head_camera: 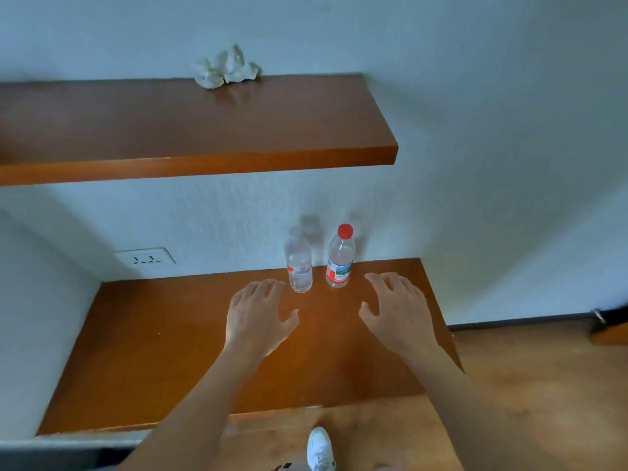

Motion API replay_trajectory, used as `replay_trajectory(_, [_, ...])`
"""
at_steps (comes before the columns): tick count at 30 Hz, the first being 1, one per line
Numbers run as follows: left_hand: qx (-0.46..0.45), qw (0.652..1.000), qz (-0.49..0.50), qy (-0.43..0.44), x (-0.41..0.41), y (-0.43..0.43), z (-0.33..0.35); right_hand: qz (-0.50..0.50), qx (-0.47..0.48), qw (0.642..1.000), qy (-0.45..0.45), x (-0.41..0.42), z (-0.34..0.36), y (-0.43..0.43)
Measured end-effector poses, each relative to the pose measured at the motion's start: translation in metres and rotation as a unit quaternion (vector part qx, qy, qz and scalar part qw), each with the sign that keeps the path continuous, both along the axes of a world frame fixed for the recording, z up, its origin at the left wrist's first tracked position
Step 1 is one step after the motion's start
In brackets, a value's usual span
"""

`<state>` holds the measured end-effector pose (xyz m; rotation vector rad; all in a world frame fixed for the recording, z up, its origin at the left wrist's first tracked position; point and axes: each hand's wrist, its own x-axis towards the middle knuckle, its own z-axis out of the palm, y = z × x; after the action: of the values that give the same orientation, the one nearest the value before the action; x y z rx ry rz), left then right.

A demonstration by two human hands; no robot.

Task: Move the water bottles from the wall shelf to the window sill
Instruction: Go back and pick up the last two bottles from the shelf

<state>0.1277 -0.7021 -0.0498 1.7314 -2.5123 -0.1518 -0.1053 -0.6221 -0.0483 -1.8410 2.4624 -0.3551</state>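
Note:
Two clear water bottles stand upright near the back of the lower wooden wall shelf (pixel 163 351). The left bottle (pixel 299 263) has a clear cap and a thin red label. The right bottle (pixel 339 260) has a red cap and a red and green label. My left hand (pixel 258 311) hovers open just left of and in front of the clear-capped bottle, fingers spread. My right hand (pixel 397 307) hovers open to the right of the red-capped bottle, apart from it. Neither hand holds anything. No window sill is in view.
An upper wooden shelf (pixel 190 130) juts out above, with crumpled white paper (pixel 226 68) at its back. A wall socket (pixel 146 258) sits left of the bottles. Wooden floor (pixel 526 385) lies to the right, with my white shoe (pixel 319 448) below the shelf edge.

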Motion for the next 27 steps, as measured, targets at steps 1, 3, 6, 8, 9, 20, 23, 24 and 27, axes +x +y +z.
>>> replay_trajectory(1, [0.004,1.0,0.014,0.005,0.0,-0.006,-0.002,0.002,0.003,1.0,-0.007,-0.005,-0.002,-0.007])
replay_trajectory(3, [0.017,0.999,0.045,0.021,-0.001,-0.018,-0.008,-0.002,0.006,1.0,-0.022,-0.013,-0.008,-0.02])
replay_trajectory(6, [0.043,0.993,0.084,0.067,-0.004,-0.038,-0.02,-0.011,0.006,0.998,-0.062,-0.026,-0.018,-0.041])
replay_trajectory(8, [0.073,0.985,0.11,0.112,-0.008,-0.053,-0.028,-0.018,0.021,0.994,-0.103,-0.033,-0.025,-0.055])
replay_trajectory(9, [0.091,0.979,0.121,0.14,-0.009,-0.059,-0.032,-0.02,0.029,0.991,-0.129,-0.035,-0.029,-0.062])
replay_trajectory(20, [0.178,0.875,0.208,0.398,-0.062,-0.091,-0.079,-0.036,-0.013,0.922,-0.385,-0.028,-0.069,-0.131])
replay_trajectory(23, [0.193,0.859,0.213,0.424,-0.073,-0.095,-0.079,-0.044,-0.004,0.912,-0.408,-0.024,-0.076,-0.145])
replay_trajectory(24, [0.195,0.858,0.212,0.426,-0.076,-0.096,-0.077,-0.047,0.001,0.909,-0.415,-0.022,-0.077,-0.15])
replay_trajectory(27, [0.207,0.852,0.231,0.422,-0.081,-0.101,-0.073,-0.068,0.021,0.9,-0.43,-0.018,-0.084,-0.159])
